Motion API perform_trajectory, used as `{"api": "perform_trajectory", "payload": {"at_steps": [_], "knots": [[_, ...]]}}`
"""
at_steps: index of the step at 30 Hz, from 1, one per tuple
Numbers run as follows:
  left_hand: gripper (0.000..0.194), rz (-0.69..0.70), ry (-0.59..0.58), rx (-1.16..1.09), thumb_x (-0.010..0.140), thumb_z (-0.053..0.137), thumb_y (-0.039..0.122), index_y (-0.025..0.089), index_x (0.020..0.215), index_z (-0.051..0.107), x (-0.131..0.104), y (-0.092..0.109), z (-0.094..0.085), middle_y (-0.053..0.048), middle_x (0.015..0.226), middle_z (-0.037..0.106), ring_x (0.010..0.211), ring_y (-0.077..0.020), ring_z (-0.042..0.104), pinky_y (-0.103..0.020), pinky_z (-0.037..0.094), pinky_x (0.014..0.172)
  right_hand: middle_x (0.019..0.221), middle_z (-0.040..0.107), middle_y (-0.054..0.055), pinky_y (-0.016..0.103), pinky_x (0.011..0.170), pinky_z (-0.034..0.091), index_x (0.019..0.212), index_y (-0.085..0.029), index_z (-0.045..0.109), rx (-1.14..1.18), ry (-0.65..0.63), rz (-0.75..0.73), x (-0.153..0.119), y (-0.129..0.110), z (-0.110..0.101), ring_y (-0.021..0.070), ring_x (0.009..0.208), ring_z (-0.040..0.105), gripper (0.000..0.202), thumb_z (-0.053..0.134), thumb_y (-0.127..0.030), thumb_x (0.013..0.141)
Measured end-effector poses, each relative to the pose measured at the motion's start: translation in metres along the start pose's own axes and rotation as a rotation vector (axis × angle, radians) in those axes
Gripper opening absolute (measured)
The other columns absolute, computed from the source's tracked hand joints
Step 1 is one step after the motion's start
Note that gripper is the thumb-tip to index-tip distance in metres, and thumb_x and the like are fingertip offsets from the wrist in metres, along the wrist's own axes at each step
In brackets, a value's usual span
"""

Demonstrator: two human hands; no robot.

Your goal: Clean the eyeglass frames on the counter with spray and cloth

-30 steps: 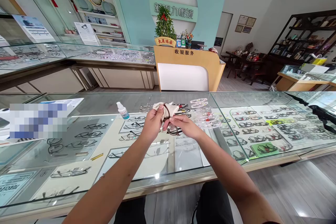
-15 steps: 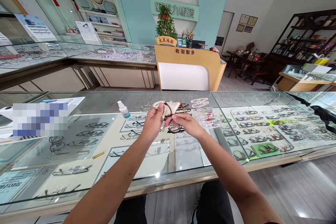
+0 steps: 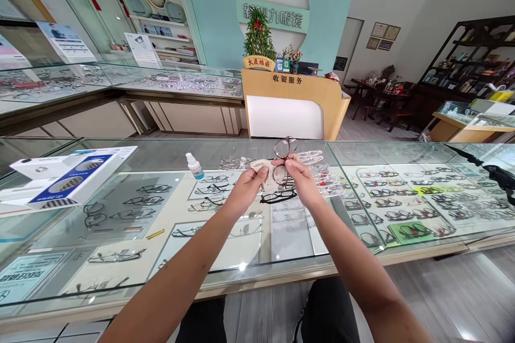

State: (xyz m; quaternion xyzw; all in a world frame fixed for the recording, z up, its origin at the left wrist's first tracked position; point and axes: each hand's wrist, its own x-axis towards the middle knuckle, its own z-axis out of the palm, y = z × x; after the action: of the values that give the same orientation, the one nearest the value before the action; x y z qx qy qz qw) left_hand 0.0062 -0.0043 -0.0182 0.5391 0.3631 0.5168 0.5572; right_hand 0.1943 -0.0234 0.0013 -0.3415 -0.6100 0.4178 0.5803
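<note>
My left hand (image 3: 250,185) is closed on a cream cleaning cloth (image 3: 263,171), bunched between thumb and fingers. Pinched in my right hand (image 3: 300,174) is a pair of dark-framed eyeglasses (image 3: 282,148), turned on end so that one round lens is above the fingers and the other below, beside the cloth. Both hands are held above the glass counter (image 3: 225,273). Just below them a pair of black eyeglasses (image 3: 277,196) lies on the counter. Several clear-framed glasses (image 3: 328,179) are laid out to the right of my right hand.
A small spray bottle (image 3: 195,166) stands upright on the counter to the left. Farther left is a blue and white box (image 3: 74,178). Rows of eyeglasses (image 3: 386,202) lie inside the case at right. A black strap-like object (image 3: 497,174) rests at the right edge.
The eyeglasses have turned on end, one lens now above my right hand, and the cloth has come off their middle. My left hand keeps the cloth, now more bunched. The view has shifted slightly.
</note>
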Motion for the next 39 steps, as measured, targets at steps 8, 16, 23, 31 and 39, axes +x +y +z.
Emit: {"api": "perform_trajectory", "payload": {"at_steps": [8,16,23,31,39], "knots": [[0.065,-0.024,-0.171,0.038,0.074,0.093,0.075,0.017,0.087,0.066,-0.004,0.001,0.006,0.000,0.076,0.063,0.070,-0.0136,0.052,-0.027,0.040,0.065,0.128,0.061,0.011,0.043,0.126,0.045,0.106,-0.026,0.089,0.021,-0.010,0.020,0.000,0.001,0.009,0.0287,0.139,0.055,0.056,0.065,-0.076,0.100],[0.056,0.020,-0.163,-0.038,0.083,0.089,0.069,0.019,0.088,0.064,-0.006,-0.008,0.014,0.001,0.072,0.063,0.063,-0.0133,0.053,-0.028,0.043,0.063,0.135,0.056,0.012,0.028,0.058,0.055,0.117,-0.025,0.087,0.012,-0.101,0.101,-0.004,0.001,0.016,0.0253,0.110,0.061,0.065,0.062,-0.082,0.097],[0.061,0.092,-0.073,-0.018,0.090,0.076,0.080,0.020,0.094,0.067,-0.008,-0.009,0.017,0.002,0.065,0.060,0.058,-0.0146,0.056,-0.028,0.044,0.058,0.130,0.054,0.013,0.029,0.058,0.063,0.107,-0.023,0.089,0.111,-0.134,0.080,-0.004,0.003,0.019,0.0273,0.114,0.059,0.059,0.070,-0.078,0.095],[0.062,0.014,-0.234,-0.067,0.087,0.078,0.081,0.020,0.090,0.066,-0.007,-0.003,0.008,-0.003,0.077,0.069,0.071,-0.0193,0.065,-0.033,0.055,0.070,0.127,0.055,0.008,0.027,0.052,0.054,0.111,-0.024,0.088,0.093,-0.070,0.146,-0.004,0.003,0.011,0.0124,0.076,0.057,0.049,0.067,-0.067,0.100],[0.064,0.022,-0.206,-0.031,0.084,0.088,0.071,0.018,0.116,0.070,-0.011,0.006,0.014,0.001,0.082,0.067,0.070,-0.0142,0.061,-0.029,0.052,0.072,0.129,0.063,0.009,0.036,0.059,0.059,0.102,-0.024,0.088,0.215,-0.023,0.185,-0.003,0.006,0.015,0.0192,0.084,0.062,0.051,0.080,-0.073,0.089]]}}
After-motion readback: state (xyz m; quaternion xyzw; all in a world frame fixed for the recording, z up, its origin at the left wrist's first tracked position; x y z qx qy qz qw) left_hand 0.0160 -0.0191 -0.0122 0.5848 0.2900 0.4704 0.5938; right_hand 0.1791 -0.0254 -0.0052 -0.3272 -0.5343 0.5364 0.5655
